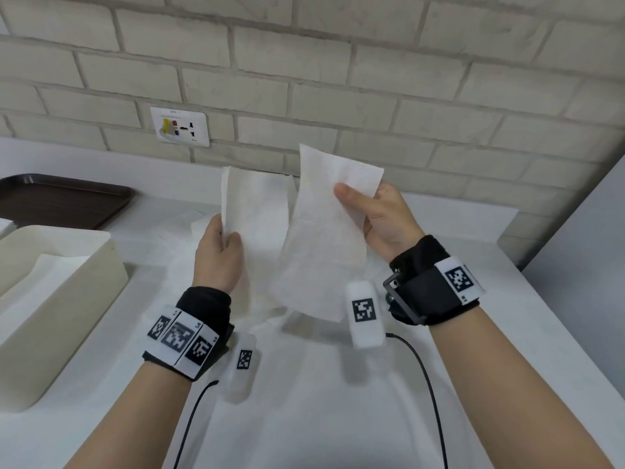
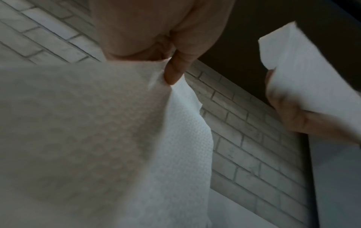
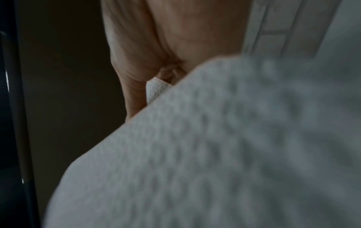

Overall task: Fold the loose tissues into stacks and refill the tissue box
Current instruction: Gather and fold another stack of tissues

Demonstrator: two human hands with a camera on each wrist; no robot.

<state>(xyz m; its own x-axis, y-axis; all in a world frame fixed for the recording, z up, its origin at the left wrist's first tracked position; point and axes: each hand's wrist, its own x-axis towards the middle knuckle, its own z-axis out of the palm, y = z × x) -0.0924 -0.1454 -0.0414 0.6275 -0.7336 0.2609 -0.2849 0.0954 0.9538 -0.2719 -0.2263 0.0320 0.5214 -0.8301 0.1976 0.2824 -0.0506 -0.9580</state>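
I hold two white embossed tissues up over the counter. My left hand [image 1: 223,242] pinches one tissue [image 1: 253,214] by its left edge between thumb and fingers; the left wrist view shows that tissue [image 2: 97,138] draped below my left hand [image 2: 166,64]. My right hand [image 1: 365,208] pinches the other tissue [image 1: 321,238] near its upper right corner; it hangs down and fills the right wrist view as a blurred tissue [image 3: 215,154] under my right hand [image 3: 152,74]. More loose tissues [image 1: 189,252] lie on the counter beneath. The cream tissue box [image 1: 67,286] stands open at the left with a tissue inside.
A dark brown tray [image 1: 67,201] lies at the back left beside the box. A brick wall with a white socket plate [image 1: 181,126] runs behind the white counter [image 1: 338,401]. A grey panel [image 1: 581,238] rises at the right edge. Black cables trail from both wristbands.
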